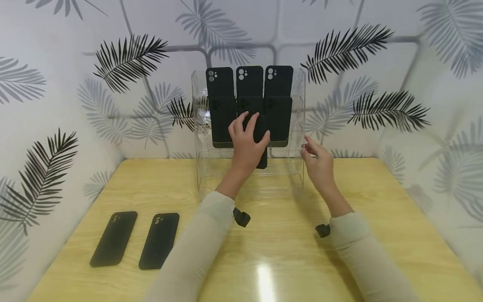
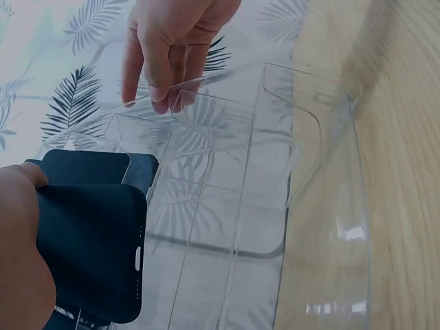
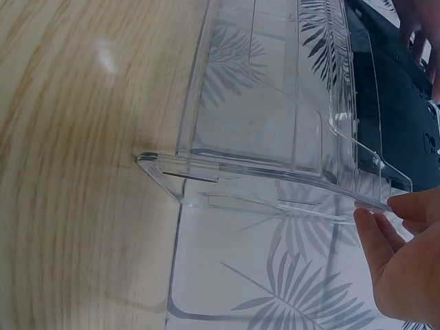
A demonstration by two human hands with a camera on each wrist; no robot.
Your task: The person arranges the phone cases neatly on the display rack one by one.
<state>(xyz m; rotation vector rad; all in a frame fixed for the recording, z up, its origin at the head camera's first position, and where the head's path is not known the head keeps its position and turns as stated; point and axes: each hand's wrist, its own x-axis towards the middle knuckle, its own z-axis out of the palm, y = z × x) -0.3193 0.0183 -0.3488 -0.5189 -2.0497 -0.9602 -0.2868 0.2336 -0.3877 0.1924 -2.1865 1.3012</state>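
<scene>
My left hand (image 1: 247,140) grips a black phone case (image 2: 89,247) by its sides, in front of the middle column of a clear tiered display rack (image 3: 240,168). The case's lower end (image 1: 262,162) shows below the palm. In the head view, three black cases with camera cutouts (image 1: 278,82) stand along the top tier. More black cases (image 1: 222,121) stand one tier lower, the middle one partly hidden by my left fingers. My right hand (image 1: 318,163) pinches the edge of the rack's right side panel between thumb and fingers, as the right wrist view shows.
Two black phone cases (image 1: 114,239) (image 1: 160,239) lie on the wooden table (image 1: 286,251), left of my left sleeve. Behind the rack rises a leaf-patterned wall (image 1: 339,25). The rack's clear lower tiers (image 2: 268,227) stick out toward me.
</scene>
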